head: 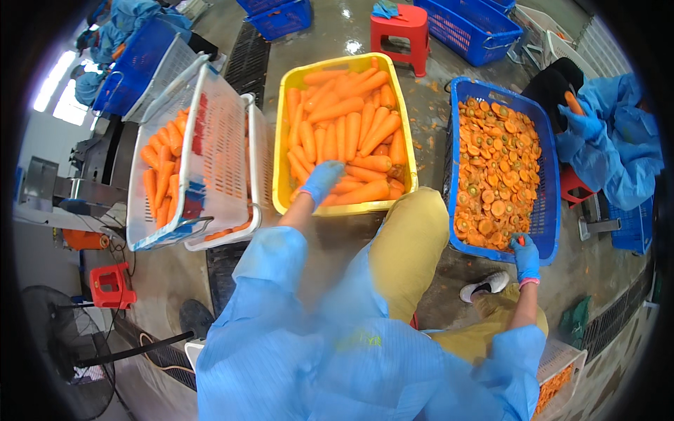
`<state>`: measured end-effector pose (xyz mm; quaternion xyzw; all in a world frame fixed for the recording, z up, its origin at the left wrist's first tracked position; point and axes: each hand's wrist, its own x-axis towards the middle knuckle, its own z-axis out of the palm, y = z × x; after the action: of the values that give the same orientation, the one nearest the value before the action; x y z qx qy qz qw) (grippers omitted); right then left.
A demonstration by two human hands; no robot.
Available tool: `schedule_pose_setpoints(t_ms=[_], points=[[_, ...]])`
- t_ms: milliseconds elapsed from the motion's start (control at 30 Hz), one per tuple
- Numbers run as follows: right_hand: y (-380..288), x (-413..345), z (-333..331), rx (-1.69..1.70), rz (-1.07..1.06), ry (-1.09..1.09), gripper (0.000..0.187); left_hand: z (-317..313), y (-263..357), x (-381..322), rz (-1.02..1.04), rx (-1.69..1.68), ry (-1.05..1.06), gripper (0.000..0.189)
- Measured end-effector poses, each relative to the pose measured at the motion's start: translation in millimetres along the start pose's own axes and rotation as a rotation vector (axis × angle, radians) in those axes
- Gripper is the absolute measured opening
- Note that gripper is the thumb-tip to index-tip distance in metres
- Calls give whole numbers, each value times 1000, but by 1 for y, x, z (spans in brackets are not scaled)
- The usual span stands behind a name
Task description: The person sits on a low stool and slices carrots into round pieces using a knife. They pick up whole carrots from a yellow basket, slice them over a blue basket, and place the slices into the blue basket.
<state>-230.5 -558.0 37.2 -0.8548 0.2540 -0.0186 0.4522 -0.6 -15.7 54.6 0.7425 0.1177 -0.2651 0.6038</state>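
Observation:
A yellow plastic crate (343, 211) of peeled carrots (337, 138) stands before me. My left hand (323, 181), in a blue glove, rests on the carrots near the crate's front edge; whether its fingers grip one I cannot tell. My right hand (525, 258), also in a blue glove, is closed on a small red-handled tool (521, 240) at the near right edge of a blue plastic crate (550, 210). That crate holds many cut carrot ends and slices (495, 168). The tool's blade cannot be made out.
White crates of carrots (221, 158) stand at left, beside a red stool (111, 286) and a floor fan (68, 342). Another red stool (400, 31) and more blue crates (468, 31) are at the far side. At right a co-worker's gloved hand (584, 121) holds a carrot.

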Motion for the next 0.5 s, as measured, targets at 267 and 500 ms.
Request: schedule_pose_setpoints(t_ms=[267, 500], points=[[3, 9, 7, -353, -81, -33, 25, 76, -19, 21, 55, 927, -252, 78], [-57, 14, 25, -470, -149, -116, 28, 46, -8, 23, 115, 284, -110, 70]])
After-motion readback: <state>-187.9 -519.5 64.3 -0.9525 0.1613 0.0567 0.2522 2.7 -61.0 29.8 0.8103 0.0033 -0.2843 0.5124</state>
